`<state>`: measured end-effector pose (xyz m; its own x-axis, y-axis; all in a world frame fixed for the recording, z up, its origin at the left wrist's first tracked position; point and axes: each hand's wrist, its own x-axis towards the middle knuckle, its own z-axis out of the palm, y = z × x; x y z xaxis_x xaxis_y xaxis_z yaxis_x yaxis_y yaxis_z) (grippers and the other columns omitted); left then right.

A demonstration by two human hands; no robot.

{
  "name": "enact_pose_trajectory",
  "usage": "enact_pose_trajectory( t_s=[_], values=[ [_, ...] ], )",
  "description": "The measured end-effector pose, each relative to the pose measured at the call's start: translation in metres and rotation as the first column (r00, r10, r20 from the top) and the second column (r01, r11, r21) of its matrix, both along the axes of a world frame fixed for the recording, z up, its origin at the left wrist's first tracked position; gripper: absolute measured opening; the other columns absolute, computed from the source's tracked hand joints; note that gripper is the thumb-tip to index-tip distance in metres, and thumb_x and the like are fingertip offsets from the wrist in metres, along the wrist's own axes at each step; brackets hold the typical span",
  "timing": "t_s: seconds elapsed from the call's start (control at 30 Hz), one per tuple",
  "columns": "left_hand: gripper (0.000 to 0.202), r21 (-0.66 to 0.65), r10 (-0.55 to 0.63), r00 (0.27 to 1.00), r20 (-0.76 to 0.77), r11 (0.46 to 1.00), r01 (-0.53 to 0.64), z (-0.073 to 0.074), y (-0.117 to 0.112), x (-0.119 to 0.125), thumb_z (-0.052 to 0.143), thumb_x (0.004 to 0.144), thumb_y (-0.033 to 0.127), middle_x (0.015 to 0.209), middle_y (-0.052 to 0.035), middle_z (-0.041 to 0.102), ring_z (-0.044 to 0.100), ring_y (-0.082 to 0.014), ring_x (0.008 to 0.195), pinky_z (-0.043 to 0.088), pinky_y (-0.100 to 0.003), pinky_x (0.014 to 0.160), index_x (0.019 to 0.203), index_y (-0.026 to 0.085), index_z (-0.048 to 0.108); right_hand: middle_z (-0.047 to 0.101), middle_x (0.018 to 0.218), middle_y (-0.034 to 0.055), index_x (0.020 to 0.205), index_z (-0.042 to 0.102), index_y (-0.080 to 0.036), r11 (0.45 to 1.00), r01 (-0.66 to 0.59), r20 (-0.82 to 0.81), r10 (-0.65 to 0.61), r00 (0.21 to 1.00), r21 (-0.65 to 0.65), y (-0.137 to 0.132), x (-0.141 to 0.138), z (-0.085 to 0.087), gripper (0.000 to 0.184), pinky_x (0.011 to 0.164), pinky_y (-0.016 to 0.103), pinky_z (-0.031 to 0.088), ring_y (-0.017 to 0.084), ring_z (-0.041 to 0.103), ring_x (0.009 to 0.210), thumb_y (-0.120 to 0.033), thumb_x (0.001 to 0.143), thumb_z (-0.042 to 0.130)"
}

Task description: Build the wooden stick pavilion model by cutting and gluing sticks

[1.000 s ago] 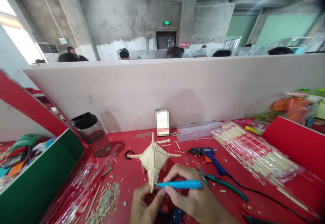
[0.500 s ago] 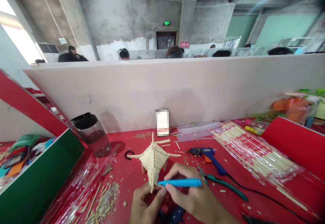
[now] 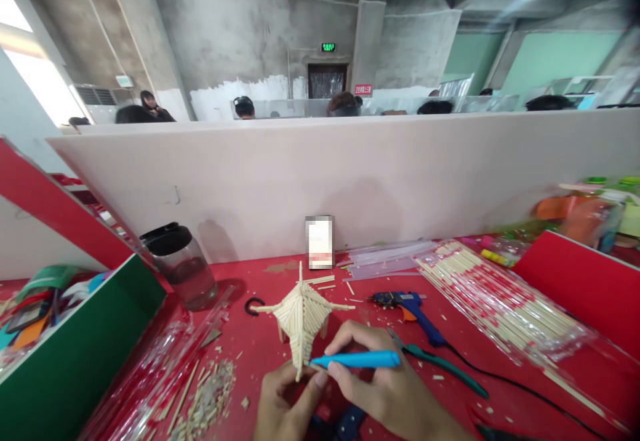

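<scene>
A small roof-like model (image 3: 303, 314) built of thin wooden sticks stands on the red table, its corner sticks poking outward. My right hand (image 3: 385, 381) is closed around a blue marker pen (image 3: 357, 359). The pen's tip points left and meets a short thin stick by the model's front corner. Just below that corner, my left hand (image 3: 287, 401) pinches this stick between thumb and fingers; most of it is hidden by the fingers. A dark blue tool (image 3: 347, 422) lies partly covered beneath my hands.
Right of the model lie a blue glue gun (image 3: 417, 311), green-handled pliers (image 3: 447, 366) and bagged sticks (image 3: 500, 301). A phone (image 3: 320, 242) leans on the white partition (image 3: 250, 181). At left are a lidded jar (image 3: 183, 264), stick scraps (image 3: 213, 391) and a green board (image 3: 85, 334).
Almost nothing differs. The blue pen and my right hand have shifted very slightly; my left hand and the model hold their place.
</scene>
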<state>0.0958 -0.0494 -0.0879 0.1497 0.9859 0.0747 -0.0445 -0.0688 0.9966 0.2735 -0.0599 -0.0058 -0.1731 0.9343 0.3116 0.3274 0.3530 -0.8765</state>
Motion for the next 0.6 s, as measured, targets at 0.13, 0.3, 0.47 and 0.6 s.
enact_pose_trajectory(
  t_s=[0.13, 0.3, 0.47, 0.6],
  values=[
    [0.043, -0.025, 0.013, 1.000, -0.007, 1.000, -0.013, 0.003, -0.001, 0.000, 0.080, 0.078, 0.057, 0.072, -0.0109, 0.081, 0.073, -0.0249, 0.069, 0.058, -0.028, 0.065, 0.077, 0.014, 0.085, 0.070, 0.075, -0.0003, 0.087, 0.068, -0.021, 1.000, 0.004, 0.006, -0.004, 1.000, 0.023, 0.005, 0.016, 0.009, 0.008, 0.061, 0.025, 0.050, 0.015, 0.065, 0.066, -0.027, 0.090, 0.063],
    [0.041, -0.031, 0.036, 0.998, -0.046, 0.999, -0.038, 0.005, -0.002, 0.000, 0.079, 0.078, 0.056, 0.073, -0.0106, 0.082, 0.075, -0.0262, 0.070, 0.061, -0.030, 0.067, 0.077, 0.015, 0.086, 0.078, 0.092, 0.0002, 0.100, 0.076, -0.028, 0.981, -0.188, 0.224, 0.194, 0.955, -0.047, 0.013, 0.056, 0.024, 0.013, 0.078, 0.030, 0.053, 0.019, 0.070, 0.084, -0.027, 0.096, 0.064],
    [0.038, 0.010, 0.082, 0.992, -0.097, 0.997, -0.082, 0.002, -0.002, -0.001, 0.079, 0.078, 0.053, 0.069, -0.0093, 0.081, 0.074, -0.0248, 0.067, 0.060, -0.028, 0.066, 0.080, 0.016, 0.086, 0.078, 0.106, 0.0028, 0.111, 0.076, -0.031, 0.969, -0.226, 0.517, 0.247, 0.820, -0.104, 0.020, 0.085, 0.013, 0.027, 0.093, 0.038, 0.049, 0.024, 0.070, 0.103, -0.018, 0.098, 0.057],
    [0.038, 0.032, 0.079, 0.991, -0.104, 0.997, -0.076, 0.000, -0.002, -0.003, 0.079, 0.079, 0.053, 0.069, -0.0091, 0.081, 0.074, -0.0238, 0.065, 0.060, -0.027, 0.066, 0.079, 0.016, 0.086, 0.076, 0.101, 0.0060, 0.105, 0.075, -0.025, 0.955, -0.264, 0.661, 0.287, 0.693, -0.137, 0.028, 0.082, -0.006, 0.026, 0.088, 0.035, 0.049, 0.026, 0.069, 0.101, -0.009, 0.089, 0.063]
  ],
)
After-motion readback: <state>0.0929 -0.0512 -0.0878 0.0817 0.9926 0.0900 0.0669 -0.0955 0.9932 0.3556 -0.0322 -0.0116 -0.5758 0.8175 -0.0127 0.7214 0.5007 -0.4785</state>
